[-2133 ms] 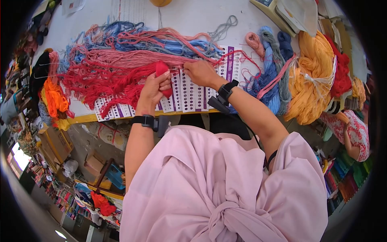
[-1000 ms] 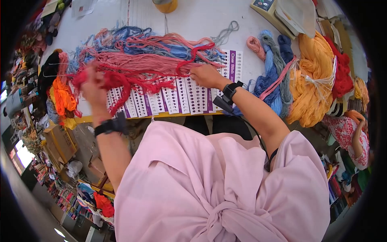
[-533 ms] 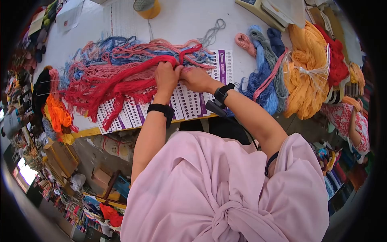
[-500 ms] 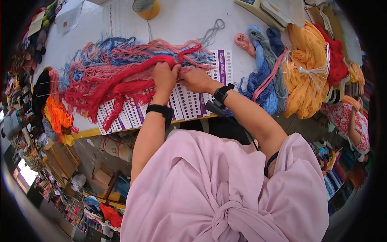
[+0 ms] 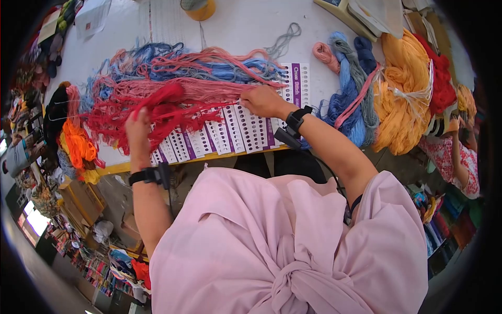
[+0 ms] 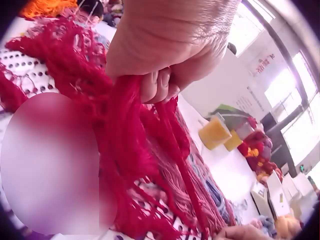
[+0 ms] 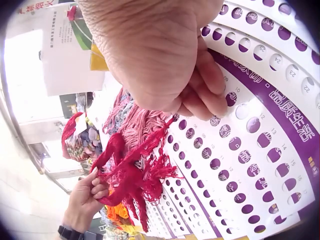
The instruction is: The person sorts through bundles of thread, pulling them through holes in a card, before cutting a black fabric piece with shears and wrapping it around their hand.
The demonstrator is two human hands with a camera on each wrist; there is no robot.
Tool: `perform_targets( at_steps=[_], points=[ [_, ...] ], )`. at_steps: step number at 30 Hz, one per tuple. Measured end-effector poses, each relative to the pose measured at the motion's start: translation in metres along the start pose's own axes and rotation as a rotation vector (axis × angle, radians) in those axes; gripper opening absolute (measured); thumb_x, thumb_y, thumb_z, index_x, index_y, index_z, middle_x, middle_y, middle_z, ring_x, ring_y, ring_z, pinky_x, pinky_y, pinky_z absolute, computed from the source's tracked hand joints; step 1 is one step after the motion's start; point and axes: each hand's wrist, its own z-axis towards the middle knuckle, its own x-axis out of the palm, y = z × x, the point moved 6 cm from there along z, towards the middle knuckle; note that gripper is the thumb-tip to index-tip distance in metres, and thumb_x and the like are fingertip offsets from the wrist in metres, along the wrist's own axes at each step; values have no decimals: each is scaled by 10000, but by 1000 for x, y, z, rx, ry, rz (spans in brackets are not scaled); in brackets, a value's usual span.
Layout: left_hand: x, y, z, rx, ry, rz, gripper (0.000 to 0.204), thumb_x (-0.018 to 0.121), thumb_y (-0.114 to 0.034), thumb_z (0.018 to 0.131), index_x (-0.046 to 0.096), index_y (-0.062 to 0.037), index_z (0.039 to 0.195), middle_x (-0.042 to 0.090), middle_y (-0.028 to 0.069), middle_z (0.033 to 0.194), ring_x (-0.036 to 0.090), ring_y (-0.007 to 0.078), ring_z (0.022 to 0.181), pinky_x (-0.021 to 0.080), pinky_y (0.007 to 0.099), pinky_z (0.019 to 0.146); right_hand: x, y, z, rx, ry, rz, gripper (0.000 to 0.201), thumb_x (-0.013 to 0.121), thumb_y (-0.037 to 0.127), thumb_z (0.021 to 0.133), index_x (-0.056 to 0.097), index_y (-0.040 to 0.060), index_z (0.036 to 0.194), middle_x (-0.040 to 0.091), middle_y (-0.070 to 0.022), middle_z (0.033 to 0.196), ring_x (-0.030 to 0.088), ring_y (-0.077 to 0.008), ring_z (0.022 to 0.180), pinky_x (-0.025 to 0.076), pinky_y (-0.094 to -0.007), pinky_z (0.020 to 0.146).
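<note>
My left hand (image 5: 138,128) grips a thick bundle of red embroidery thread (image 5: 166,99) at the left of the table. In the left wrist view, its curled fingers (image 6: 159,86) wrap the red thread, which hangs below them. Red strands run across to my right hand (image 5: 263,101), which pinches their end, as the right wrist view shows. Under that hand lie white thread cards (image 7: 250,145) with purple bands and rows of punched holes. Pink thread (image 5: 204,86) and blue thread (image 5: 230,69) lie stretched out behind the red.
Twisted blue and grey hanks (image 5: 345,89) lie right of the cards, beside a big yellow-orange hank (image 5: 405,94). A scale (image 5: 345,17) stands at the back right, a yellow container (image 5: 200,9) at the back. Orange thread (image 5: 78,140) hangs at the left edge. Another person's arm (image 5: 457,157) shows far right.
My left hand has moved from beside the right hand out to the left, drawing the red thread along. The right hand stays near the same spot on the cards.
</note>
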Motion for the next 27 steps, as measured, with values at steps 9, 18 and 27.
perform_targets(
  at_steps=[9,18,27],
  points=[
    [-266,-116,29,365,-394,-385,199,543,-227,964,592,-43,905,425,-50,667,341,64,542,303,197,499,-4,5,-1,7,-19,-19,207,551,238,872,670,70,855,666,-149,816,629,-357,808,472,-481,744],
    [-100,-113,-171,397,-253,-610,245,502,-265,981,558,-36,920,504,-18,682,281,31,452,210,194,410,1,18,-13,-13,-46,12,160,559,188,854,633,55,901,663,-146,839,630,-347,822,477,-465,747],
    [155,18,-126,-374,500,-859,378,459,-258,996,528,15,1247,559,137,1264,516,247,1191,440,404,984,-11,68,-26,141,-234,717,110,616,116,868,611,10,897,633,-89,750,617,-182,653,477,-288,629]
  ],
)
